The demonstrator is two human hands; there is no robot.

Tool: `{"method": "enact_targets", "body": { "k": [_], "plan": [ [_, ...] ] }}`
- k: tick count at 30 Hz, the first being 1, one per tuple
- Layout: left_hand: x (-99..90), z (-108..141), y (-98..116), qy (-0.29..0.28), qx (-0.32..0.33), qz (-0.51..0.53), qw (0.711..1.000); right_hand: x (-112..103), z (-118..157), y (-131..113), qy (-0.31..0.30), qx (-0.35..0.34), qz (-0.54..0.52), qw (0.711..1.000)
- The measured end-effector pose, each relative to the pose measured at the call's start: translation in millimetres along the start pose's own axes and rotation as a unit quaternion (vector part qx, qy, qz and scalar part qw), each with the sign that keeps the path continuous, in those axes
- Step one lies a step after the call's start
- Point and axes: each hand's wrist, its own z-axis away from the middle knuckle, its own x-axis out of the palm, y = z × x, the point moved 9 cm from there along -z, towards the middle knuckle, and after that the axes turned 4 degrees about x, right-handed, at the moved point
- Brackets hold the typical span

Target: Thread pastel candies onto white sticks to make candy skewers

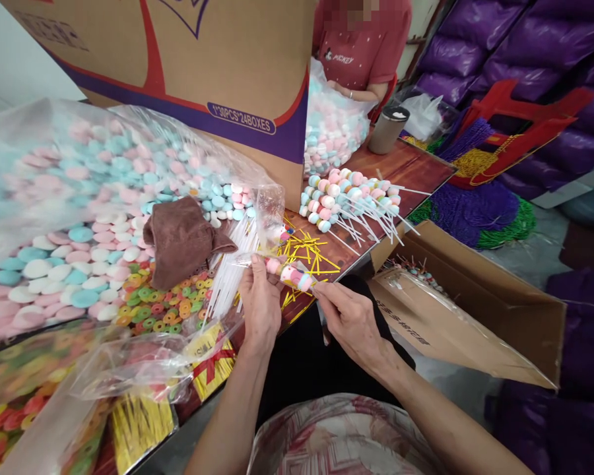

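A candy skewer [296, 276] of pastel pieces in a clear wrapper lies between my hands, above the table's front edge. My left hand [263, 297] is closed on its left end. At its right end, the fingers of my right hand [344, 310] are pinched together on the wrapped skewer. Yellow twist ties [309, 251] lie scattered just behind it. White sticks [230, 270] are piled left of my left hand, beside a brown cloth [183, 241] and colourful candy rings [171, 303]. Finished-looking skewers [351, 194] are heaped farther back on the table.
Bags of pastel candies [94, 171] cover the left side. A tall carton [218, 79] stands behind. Across the table sits a person [361, 59], near a tumbler [389, 128]. An open cardboard box [475, 303] is at the right, below table height.
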Motion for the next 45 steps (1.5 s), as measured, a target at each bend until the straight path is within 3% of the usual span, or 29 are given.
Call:
{"method": "enact_targets", "body": {
  "k": [4,9,11,14,16,18,22,25,27,32,36,45],
  "plan": [
    [7.4,3.0,-6.2,-0.029,-0.025,0.011,0.999,12.2,2.2,-1.8,-0.028,0.024,-0.024,0.999],
    [6.7,6.3,-10.0,0.002,0.002,0.041,0.999,23.2,8.6,4.8,-0.054,0.124,-0.154,0.979],
    [5.2,6.1,-9.9,0.010,0.008,0.043,0.999,31.0,13.3,14.0,-0.082,0.196,-0.243,0.947],
    [9.9,6.8,-12.1,-0.018,-0.009,0.046,0.999,46.5,18.7,23.9,-0.118,0.292,-0.367,0.875],
    [15.8,9.1,-15.1,-0.051,-0.029,0.049,0.997,54.9,17.2,26.2,-0.117,0.330,-0.418,0.839],
    [19.7,12.1,-18.6,-0.075,-0.046,0.038,0.995,60.8,11.7,25.7,-0.104,0.342,-0.446,0.820],
    [22.7,16.1,-25.1,-0.113,-0.089,0.012,0.989,58.8,1.2,22.1,-0.082,0.317,-0.446,0.833],
    [17.0,12.1,-19.2,-0.103,-0.091,0.035,0.990,50.3,6.5,18.6,-0.130,0.285,-0.370,0.874],
    [11.6,8.3,-11.7,-0.084,-0.074,0.043,0.993,46.5,15.4,16.7,-0.171,0.269,-0.338,0.886],
    [14.6,13.4,-11.0,-0.091,-0.086,0.048,0.991,49.4,31.0,19.9,-0.174,0.297,-0.395,0.852],
    [17.6,22.3,-16.1,-0.109,-0.093,0.020,0.989,56.1,27.0,19.6,-0.148,0.303,-0.407,0.849],
    [2.9,33.4,-12.1,-0.119,-0.066,-0.088,0.987,70.4,20.4,8.5,-0.133,0.306,-0.473,0.816]
  ]
}}
